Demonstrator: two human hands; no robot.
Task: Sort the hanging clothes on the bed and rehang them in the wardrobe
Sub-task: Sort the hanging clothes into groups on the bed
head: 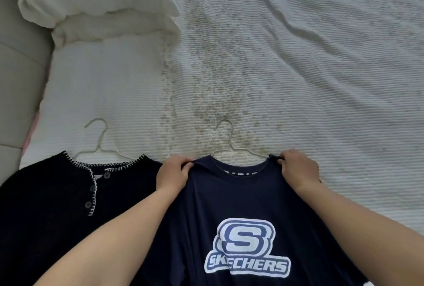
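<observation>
Navy Skechers T-shirt [241, 196] lies on the bed [298, 67] under our arms, left hand [173, 174] and right hand [298, 167] pinching its shoulders, and an uneven tug could slip it off the wire hanger [229, 143] between them.

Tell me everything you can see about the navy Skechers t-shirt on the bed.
The navy t-shirt looks like soft jersey, with a round crew neck and a large white and blue Skechers logo on the chest. It lies front up on the white ribbed bedspread, on a thin white wire hanger whose hook points away. The left hand and right hand each pinch a shoulder. Its left edge lies against a black knit top.
</observation>
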